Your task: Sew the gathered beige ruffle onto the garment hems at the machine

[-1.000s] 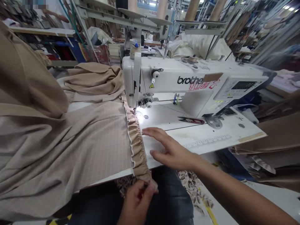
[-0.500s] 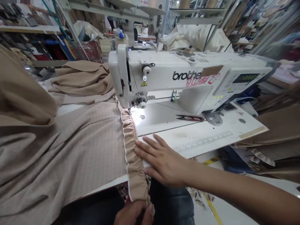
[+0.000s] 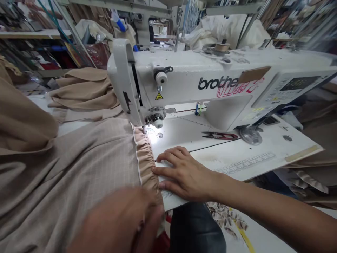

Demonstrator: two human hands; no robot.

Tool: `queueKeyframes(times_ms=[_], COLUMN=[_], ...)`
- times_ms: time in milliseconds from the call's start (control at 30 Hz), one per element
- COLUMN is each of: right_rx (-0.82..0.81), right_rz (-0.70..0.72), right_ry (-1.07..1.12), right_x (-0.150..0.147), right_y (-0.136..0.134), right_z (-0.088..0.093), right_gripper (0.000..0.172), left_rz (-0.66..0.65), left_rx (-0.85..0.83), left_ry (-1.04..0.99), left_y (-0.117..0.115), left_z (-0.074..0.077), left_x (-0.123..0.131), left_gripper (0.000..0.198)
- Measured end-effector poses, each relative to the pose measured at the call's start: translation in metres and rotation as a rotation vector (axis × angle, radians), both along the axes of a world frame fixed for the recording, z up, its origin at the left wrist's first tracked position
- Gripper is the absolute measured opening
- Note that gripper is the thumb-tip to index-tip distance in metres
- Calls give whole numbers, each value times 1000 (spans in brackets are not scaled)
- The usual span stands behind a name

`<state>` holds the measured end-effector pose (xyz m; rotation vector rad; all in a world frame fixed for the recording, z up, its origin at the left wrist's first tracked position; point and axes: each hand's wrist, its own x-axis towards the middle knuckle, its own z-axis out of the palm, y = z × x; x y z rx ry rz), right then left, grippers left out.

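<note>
the left hand [image 3: 118, 219] is blurred and close to the lens, cut off by the bottom edge of the view. its fingers lie over the lower part of the gathered ruffle strip [image 3: 144, 158], but whether they grip it cannot be made out. the right hand [image 3: 184, 174] is open and palm down, fingers slightly spread, on the white machine table [image 3: 265, 158]. its fingertips [image 3: 155, 169] touch the ruffle's right edge. the 2 hands are apart, on either side of the strip.

the strip runs from the presser foot [image 3: 145, 130] toward the person, along the edge of the beige check fabric panel [image 3: 79, 172]. its lower end is hidden by the left hand, and glare from the lamp obscures the needle area. the brother sewing machine [image 3: 184, 75] stands beyond the hands. red-handled thread snips [image 3: 219, 136] lie on the table, near but not touching the right hand.
</note>
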<state>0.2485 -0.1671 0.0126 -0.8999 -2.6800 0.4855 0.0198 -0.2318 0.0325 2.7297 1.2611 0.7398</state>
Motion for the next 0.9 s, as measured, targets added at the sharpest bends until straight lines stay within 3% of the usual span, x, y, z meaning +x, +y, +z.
queueKeyframes(times_ms=[67,200,300,433,567,733,900], right_rx=[6,9,6,-4,-1,-10,33], right_rz=[-1,-7,-2,-28,-18,-15,-55], right_ry=[-4,-8,-8,-59,-78,-87,-131], right_x=[-1,-3,-4,-8,-10,-10,-14], right_y=[-2,-1,4,17,23,28,49], right_z=[1,3,3,4,6,5,0], right_gripper=[41,40,40,41,42,40,45], left_rz=[29,45,43,72,55,24,92], left_rx=[139,181,128,103,163,186,129], left_ry=[111,260,272,293,276,252,241], left_y=[39,84,93,101,97,91,113], left_z=[2,-34,-51,-45,-39,-47,-49], left_x=[-4,-18,-26,-27,-23,-21,-24], left_gripper=[42,57,59,65,55,54,63])
